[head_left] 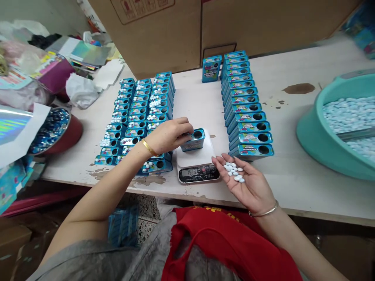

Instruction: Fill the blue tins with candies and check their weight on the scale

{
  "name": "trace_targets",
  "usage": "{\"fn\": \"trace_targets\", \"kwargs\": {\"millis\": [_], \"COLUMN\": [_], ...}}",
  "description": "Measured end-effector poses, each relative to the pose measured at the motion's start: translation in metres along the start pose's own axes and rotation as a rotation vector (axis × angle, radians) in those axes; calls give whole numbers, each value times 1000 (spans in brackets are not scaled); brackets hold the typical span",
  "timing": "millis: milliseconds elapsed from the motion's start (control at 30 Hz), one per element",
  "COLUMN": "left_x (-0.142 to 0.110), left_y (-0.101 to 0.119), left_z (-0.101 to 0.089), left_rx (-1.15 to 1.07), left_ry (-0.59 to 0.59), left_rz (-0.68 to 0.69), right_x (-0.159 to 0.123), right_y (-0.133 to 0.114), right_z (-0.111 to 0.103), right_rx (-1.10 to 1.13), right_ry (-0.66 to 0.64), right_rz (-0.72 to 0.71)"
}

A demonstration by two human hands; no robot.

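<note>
A blue candy tin (194, 143) with a round hole in its top stands upright on a white digital scale (211, 150). My left hand (172, 134) has its fingers closed at the tin's left end; the fingertips are partly hidden. Palm up, just right of the scale's display, my right hand (247, 183) cups several small pale-blue candies (233, 171). On the left stand rows of similar tins (137, 111), many with candies lying on their tops. One more row of tins (244, 105), with dark open holes, stands to the right of the scale.
A teal tub (315, 128) of pale candies, with a scoop inside, stands at the right. A red bowl (66, 134) of shiny blue pieces sits at the left below bags and papers. Large cardboard boxes (164, 43) back the table. A single tin (211, 69) stands near them.
</note>
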State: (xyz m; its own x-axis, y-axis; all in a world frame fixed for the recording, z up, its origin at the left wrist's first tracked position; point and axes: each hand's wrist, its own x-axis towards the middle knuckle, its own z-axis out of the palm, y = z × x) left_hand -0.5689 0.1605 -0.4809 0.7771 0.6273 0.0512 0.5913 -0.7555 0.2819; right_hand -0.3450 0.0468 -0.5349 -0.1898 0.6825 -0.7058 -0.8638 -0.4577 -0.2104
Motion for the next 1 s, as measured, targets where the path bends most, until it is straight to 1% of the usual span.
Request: {"fn": "trace_targets", "kwargs": {"millis": [67,200,567,733,867,1000], "left_x": [0,2,0,8,15,8], "left_y": [1,1,5,11,19,36], "left_z": [0,-1,-1,2,2,0], "left_rx": [-2,-2,16,10,46,31], "left_ry": [-4,-9,12,58,81,154], "left_rz": [-2,-7,-5,-1,17,34], "right_x": [-4,-7,-6,-7,-9,-10], "right_y": [-2,1,10,14,15,14], "right_z": [-6,-12,-20,-15,-12,-17], "right_rx": [-3,6,4,-9,-7,-3], "right_ry": [29,25,-76,-67,-77,-74], "right_rz": [-5,4,55,87,96,92]}}
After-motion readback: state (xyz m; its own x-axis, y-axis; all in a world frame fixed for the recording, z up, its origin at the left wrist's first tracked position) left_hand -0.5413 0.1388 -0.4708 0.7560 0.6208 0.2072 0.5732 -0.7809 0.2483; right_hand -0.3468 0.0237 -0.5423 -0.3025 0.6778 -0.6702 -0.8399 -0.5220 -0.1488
